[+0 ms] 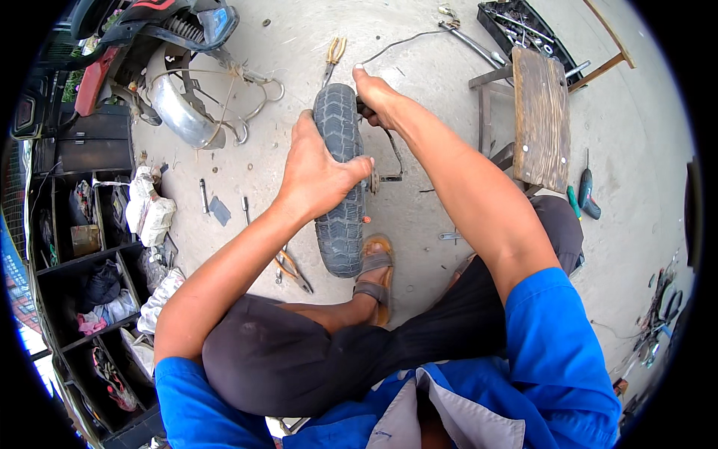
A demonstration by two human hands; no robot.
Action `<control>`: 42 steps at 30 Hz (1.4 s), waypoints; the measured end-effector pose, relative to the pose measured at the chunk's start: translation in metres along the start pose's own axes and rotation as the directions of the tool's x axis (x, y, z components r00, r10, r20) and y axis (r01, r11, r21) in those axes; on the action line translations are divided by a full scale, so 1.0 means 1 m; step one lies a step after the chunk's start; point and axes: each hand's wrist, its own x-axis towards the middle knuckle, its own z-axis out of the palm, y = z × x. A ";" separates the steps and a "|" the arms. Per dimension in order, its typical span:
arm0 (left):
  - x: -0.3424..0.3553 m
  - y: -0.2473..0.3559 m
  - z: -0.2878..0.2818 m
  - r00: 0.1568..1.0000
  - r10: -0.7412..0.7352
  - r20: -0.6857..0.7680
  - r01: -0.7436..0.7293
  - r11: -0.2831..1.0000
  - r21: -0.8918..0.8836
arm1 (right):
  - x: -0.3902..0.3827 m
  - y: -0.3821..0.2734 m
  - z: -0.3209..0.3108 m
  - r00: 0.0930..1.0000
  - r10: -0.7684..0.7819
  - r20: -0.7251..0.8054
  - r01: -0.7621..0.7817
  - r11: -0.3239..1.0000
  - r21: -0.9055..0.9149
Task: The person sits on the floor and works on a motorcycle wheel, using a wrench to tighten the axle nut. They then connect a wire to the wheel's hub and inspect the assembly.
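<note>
A small wheel with a grey treaded tyre (338, 232) stands upright between my legs. My left hand (321, 168) grips the tyre around its middle, thumb over the tread. My right hand (378, 101) is at the tyre's upper right side, thumb up, the other fingers curled around dark parts there and partly hidden. A bent dark bracket (391, 177) and hub fittings show at the wheel's right. Yellow-handled pliers (336, 52) lie behind the wheel, near a thin black cable (400, 41). Orange-handled pliers (294, 271) lie left of the tyre, beside my sandalled foot (373, 273).
A scooter (164, 22) with a loose silver fender (179, 112) stands back left, above black compartment shelves (67, 273). At right are a wooden stool (540, 112), a black tool tray (523, 34) and a drill (587, 194). Small tools (203, 196) lie on the concrete floor (636, 135).
</note>
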 end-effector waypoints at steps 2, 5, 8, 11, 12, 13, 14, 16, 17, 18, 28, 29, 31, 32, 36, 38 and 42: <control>-0.008 0.000 0.006 1.000 -0.001 0.004 0.001 1.000 0.004 | -0.012 -0.012 -0.013 0.973 0.059 0.225 -0.046 0.997 -0.065; -0.013 0.005 0.013 0.997 0.072 -0.007 -0.072 0.997 0.037 | -0.020 -0.015 -0.017 0.947 0.061 0.317 0.002 0.981 -0.195; -0.023 0.004 0.019 0.998 0.061 0.007 -0.061 0.998 -0.009 | -0.046 -0.017 -0.007 0.960 0.064 0.271 -0.031 0.992 -0.126; -0.025 -0.016 0.012 0.980 0.196 0.025 -0.193 0.976 -0.106 | -0.042 -0.016 -0.005 0.948 0.104 0.301 -0.109 0.994 0.000; -0.025 -0.028 0.007 0.971 0.240 0.011 -0.235 0.960 -0.153 | -0.045 -0.018 -0.006 0.946 0.099 0.308 -0.107 0.994 0.009; -0.021 -0.046 0.001 0.966 0.258 -0.034 -0.260 0.953 -0.156 | -0.045 -0.019 -0.009 0.950 0.078 0.301 -0.087 0.996 0.015; -0.023 -0.066 -0.002 0.978 0.183 -0.096 -0.201 0.948 -0.246 | -0.045 -0.019 -0.012 0.955 0.085 0.284 -0.094 0.995 0.017; -0.039 -0.117 0.006 0.994 -0.094 -0.059 0.061 0.907 -0.416 | -0.049 -0.016 -0.021 0.964 0.103 0.247 -0.111 0.994 0.020; -0.051 -0.144 0.015 0.958 -0.284 0.031 0.265 0.842 -0.470 | -0.052 -0.016 -0.022 0.963 0.131 0.236 -0.140 0.990 0.019; -0.068 -0.152 0.033 0.909 -0.415 0.021 0.348 0.732 -0.585 | -0.051 -0.015 -0.028 0.964 0.128 0.232 -0.139 0.990 0.033; -0.093 -0.218 0.156 0.462 -0.513 0.723 0.823 -0.055 -0.565 | -0.057 -0.003 -0.049 0.965 0.176 0.196 -0.194 0.978 0.075; -0.091 -0.216 0.156 0.476 -0.492 0.729 0.829 -0.028 -0.559 | -0.058 -0.005 -0.050 0.967 0.186 0.172 -0.200 0.977 0.067; -0.084 -0.197 0.149 0.483 -0.471 0.739 0.819 -0.056 -0.571 | -0.059 -0.006 -0.052 0.979 0.148 0.144 -0.155 0.987 0.036; -0.079 -0.187 0.148 0.476 -0.467 0.745 0.803 -0.114 -0.585 | -0.058 -0.006 -0.054 0.983 0.129 0.129 -0.133 0.991 0.021; -0.072 -0.198 0.166 0.472 -0.365 0.802 0.757 -0.299 -0.581 | -0.054 -0.011 -0.066 0.986 0.072 0.151 -0.048 0.987 -0.156; -0.074 -0.202 0.176 0.507 -0.377 0.775 0.733 -0.285 -0.618 | -0.055 -0.011 -0.070 0.992 0.025 0.125 0.008 0.965 -0.260; -0.080 -0.193 0.162 0.525 -0.441 0.728 0.682 -0.294 -0.669 | -0.063 -0.006 -0.078 0.996 -0.052 0.074 0.072 0.951 -0.300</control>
